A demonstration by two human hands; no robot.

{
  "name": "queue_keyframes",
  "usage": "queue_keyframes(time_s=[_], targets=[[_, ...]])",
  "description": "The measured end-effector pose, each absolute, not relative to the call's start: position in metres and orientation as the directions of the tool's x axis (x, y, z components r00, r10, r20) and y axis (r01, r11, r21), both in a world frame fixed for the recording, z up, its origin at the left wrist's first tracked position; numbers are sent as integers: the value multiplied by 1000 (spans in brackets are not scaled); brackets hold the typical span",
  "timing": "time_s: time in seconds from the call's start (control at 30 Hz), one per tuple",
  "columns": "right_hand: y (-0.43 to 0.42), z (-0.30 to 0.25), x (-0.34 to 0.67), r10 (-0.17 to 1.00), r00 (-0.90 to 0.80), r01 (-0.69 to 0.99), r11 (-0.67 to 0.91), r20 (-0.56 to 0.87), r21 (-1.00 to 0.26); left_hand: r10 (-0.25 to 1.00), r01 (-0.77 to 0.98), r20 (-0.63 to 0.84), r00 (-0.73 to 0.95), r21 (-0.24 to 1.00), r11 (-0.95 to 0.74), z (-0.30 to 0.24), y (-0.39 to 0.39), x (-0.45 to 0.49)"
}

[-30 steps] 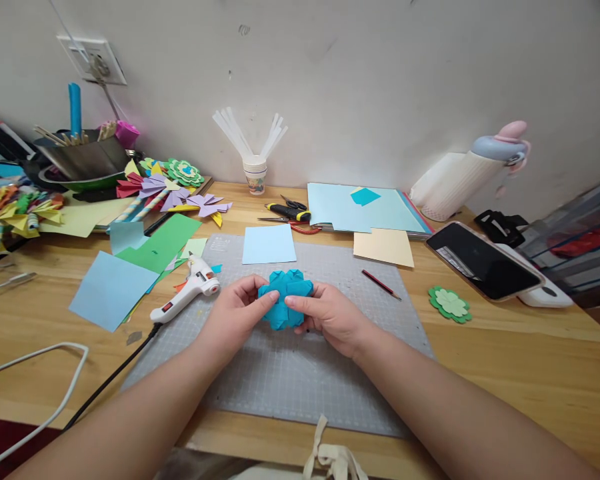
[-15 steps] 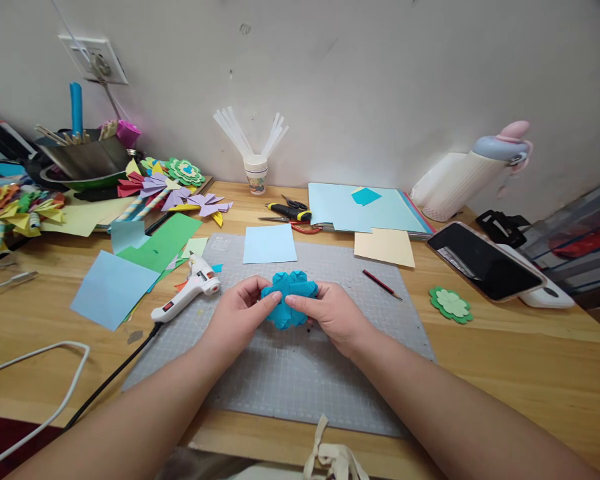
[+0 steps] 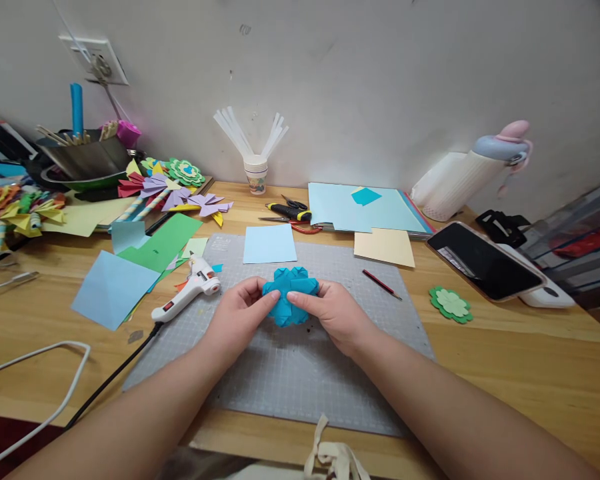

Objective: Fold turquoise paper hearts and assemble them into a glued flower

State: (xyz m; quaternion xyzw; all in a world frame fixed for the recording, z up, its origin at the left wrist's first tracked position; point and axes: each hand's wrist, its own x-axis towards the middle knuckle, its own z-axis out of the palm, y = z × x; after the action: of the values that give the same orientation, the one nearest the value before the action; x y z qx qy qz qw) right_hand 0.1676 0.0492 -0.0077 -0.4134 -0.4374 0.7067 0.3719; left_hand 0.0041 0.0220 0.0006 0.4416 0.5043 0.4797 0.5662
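Far to the left of the grey mat (image 3: 305,387), at the back of the desk (image 3: 510,360), there is a metal pot (image 3: 87,160) with wooden sticks (image 3: 109,131) inside. Nearer, also left of the mat, lies a blue sheet (image 3: 114,290), and next to it a green sheet (image 3: 167,239). A white glue gun (image 3: 187,295) lies across the left edge of the mat. Over the middle of the mat, the left hand (image 3: 243,303) grips the left side of a blue paper flower (image 3: 286,313), with its thumb pressed on the top face. Behind the mat stands a paper cup (image 3: 255,177), which contains white sticks (image 3: 234,133). A light blue sheet (image 3: 270,245) lies at the far edge of the mat. The right hand (image 3: 343,312) pinches the same flower from the right side; the two thumb tips are near each other, but they do not touch. Whether the flower touches the mat, I cannot tell. Behind the mat, to the right, is a stack of paper (image 3: 355,210), and a beige sheet (image 3: 384,249) covers the far right corner of the mat. A pencil (image 3: 381,285) lies on the mat near its right edge. Right of the mat rest a green paper flower (image 3: 451,305) and a phone (image 3: 485,260).
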Motion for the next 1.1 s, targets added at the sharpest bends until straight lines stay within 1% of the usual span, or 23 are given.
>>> queue_keyframes(time_s=[0.2, 0.33, 0.5, 0.63, 0.7, 0.83, 0.9, 1.0, 1.1], targets=[[49, -8, 168, 875, -428, -159, -319, -226, -935, 990, -106, -137, 18, 985, 138, 1, 22, 5], [49, -9, 168, 881, -409, -129, -314, -238, -940, 991, -102, -128, 34, 986, 131, 2, 21, 6], [50, -9, 168, 888, -390, -131, -314, -242, -940, 991, -104, -123, 45, 986, 128, 0, 21, 6], [50, -10, 169, 884, -404, -130, -310, -236, -942, 992, -115, -124, 25, 985, 126, 2, 21, 7], [51, -9, 170, 875, -444, -155, -290, -195, -944, 992, -123, -126, 0, 985, 125, 4, 21, 6], [51, -6, 170, 852, -519, -276, -235, -61, -932, 988, -133, -148, -46, 981, 141, 6, 22, 1], [51, -6, 169, 870, -491, -306, -227, -51, -925, 985, -134, -166, -54, 978, 158, 4, 24, -2], [53, -8, 169, 908, -407, -308, -236, -97, -922, 982, -124, -182, -49, 977, 175, 2, 26, -3], [55, -9, 169, 920, -367, -329, -264, -135, -907, 986, -98, -164, -29, 982, 161, 1, 27, -3]])
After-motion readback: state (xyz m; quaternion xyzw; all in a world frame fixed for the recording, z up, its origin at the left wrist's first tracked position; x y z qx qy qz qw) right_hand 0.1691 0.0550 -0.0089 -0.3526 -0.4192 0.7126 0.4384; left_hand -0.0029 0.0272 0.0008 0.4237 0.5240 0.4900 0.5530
